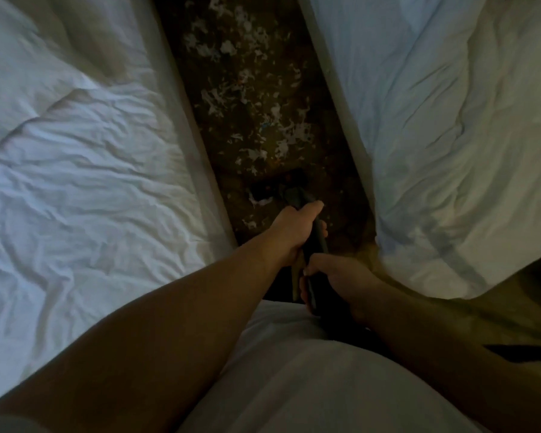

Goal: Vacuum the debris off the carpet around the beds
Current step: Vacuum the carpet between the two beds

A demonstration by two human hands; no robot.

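A dark vacuum wand (pixel 317 242) runs from my waist down to the carpet (pixel 231 145) in the narrow gap between two beds. My left hand (pixel 294 231) grips the wand further along. My right hand (pixel 334 279) grips it closer to my body. The vacuum head (pixel 278 185) is dark and hard to make out; it sits on the carpet just beyond my left hand. Several white scraps of debris (pixel 225 48) lie scattered over the brown carpet ahead of the head, and a few scraps (pixel 260 201) lie right beside it.
The left bed (pixel 75 151) and the right bed (pixel 450 120), both under rumpled white duvets, hem the carpet strip in on either side. A dark strap or cord (pixel 519 351) lies at the lower right. My white shirt (pixel 294 370) fills the bottom.
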